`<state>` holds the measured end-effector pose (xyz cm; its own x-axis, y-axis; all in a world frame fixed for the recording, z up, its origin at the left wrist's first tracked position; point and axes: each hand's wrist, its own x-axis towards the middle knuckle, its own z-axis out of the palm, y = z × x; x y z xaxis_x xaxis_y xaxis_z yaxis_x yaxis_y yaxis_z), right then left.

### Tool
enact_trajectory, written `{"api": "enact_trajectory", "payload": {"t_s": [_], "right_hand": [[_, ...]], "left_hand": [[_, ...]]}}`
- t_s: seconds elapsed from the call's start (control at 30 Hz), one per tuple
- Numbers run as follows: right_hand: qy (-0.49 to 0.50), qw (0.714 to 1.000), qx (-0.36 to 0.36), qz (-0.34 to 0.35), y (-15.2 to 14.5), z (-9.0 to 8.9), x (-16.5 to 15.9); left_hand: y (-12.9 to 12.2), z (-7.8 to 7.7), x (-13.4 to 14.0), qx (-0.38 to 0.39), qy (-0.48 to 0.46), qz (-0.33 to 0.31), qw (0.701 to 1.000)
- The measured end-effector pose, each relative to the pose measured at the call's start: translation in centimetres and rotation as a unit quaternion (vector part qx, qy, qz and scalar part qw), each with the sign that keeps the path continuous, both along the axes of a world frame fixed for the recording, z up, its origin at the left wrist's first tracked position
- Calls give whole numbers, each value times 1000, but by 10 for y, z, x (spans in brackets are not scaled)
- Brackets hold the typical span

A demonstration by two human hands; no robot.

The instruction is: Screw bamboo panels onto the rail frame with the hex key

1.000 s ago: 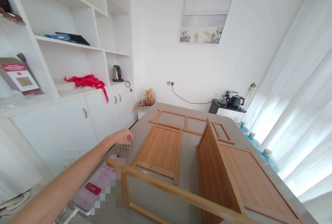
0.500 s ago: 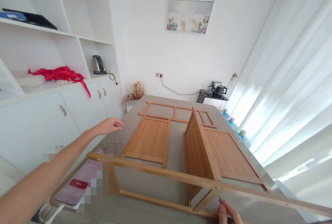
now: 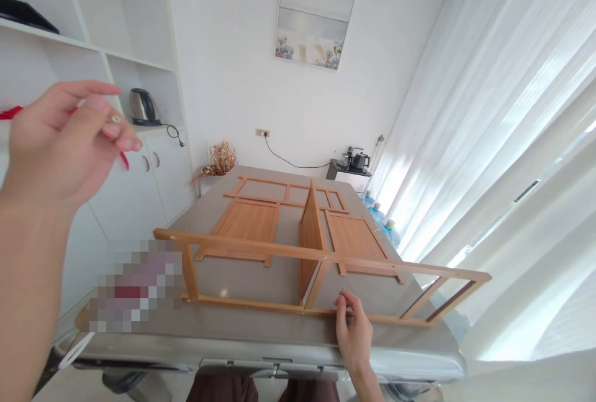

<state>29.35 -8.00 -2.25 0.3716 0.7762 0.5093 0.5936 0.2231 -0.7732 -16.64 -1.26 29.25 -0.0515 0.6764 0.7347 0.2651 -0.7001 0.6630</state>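
My left hand is raised at the left, well above the table, and a small brass-coloured screw is pinched in its fingers, its round end showing. My right hand is at the near long rail of a wooden frame, fingers closed on a thin metal rod that looks like a hex key; most of it is hidden. The ladder-like frame stands on edge across the front of the table. An upright wooden panel meets it near the middle, where a screw head shows in the upper rail.
Two wooden panels lie flat, one left and one right, with a slatted frame beyond, all on the grey table. A blurred-out patch covers the phone's place. A kettle stands on the shelf.
My left hand has risen from beside the loose small parts on the table and now shows a screw. The view has shifted, revealing the frame's right end. My right hand keeps hold of the rod.
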Motion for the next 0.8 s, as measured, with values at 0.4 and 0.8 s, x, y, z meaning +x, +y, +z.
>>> {"api": "enact_trajectory", "payload": {"t_s": [0.4,0.8], "right_hand": [[203,960,-41,188,-50,33,-25],[278,901,-115,312,-33,21,-27]], "left_hand": [[-95,-181,210,-290,151,-309,893],[-50,-258,249,-317,78,-225,918]]}}
